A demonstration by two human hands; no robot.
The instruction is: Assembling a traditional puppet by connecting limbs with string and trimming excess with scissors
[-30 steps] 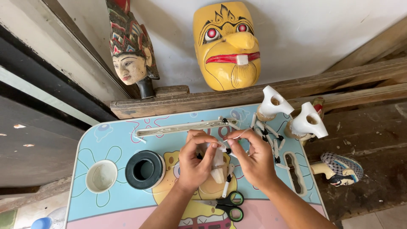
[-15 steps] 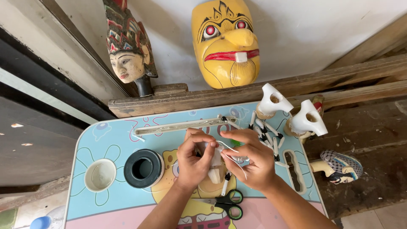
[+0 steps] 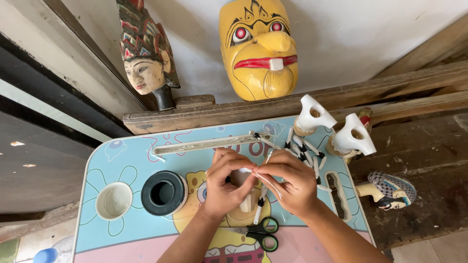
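My left hand (image 3: 225, 185) and my right hand (image 3: 288, 182) meet over the middle of a small cartoon-printed table (image 3: 122, 151). Together they hold a pale carved wooden piece (image 3: 244, 187), mostly hidden by the fingers. Thin white string (image 3: 271, 186) runs from my fingertips down past my right hand. A thin white stick with a black tip (image 3: 259, 207) lies below the piece. Black-handled scissors (image 3: 263, 234) rest near the table's front edge, just below both hands.
A black roll (image 3: 163, 193) and a small white cup (image 3: 113, 200) sit at left. A white frame (image 3: 209, 144) and several white sticks (image 3: 304, 151) lie behind. Two white carved figures (image 3: 312, 114) (image 3: 352, 137) stand right. A yellow mask (image 3: 259, 47) and puppet heads (image 3: 146, 58) (image 3: 390, 189) surround.
My hands have drawn closer together over the carved piece, and the right hand has shifted slightly left, pulling the string in. The table's objects have not moved.
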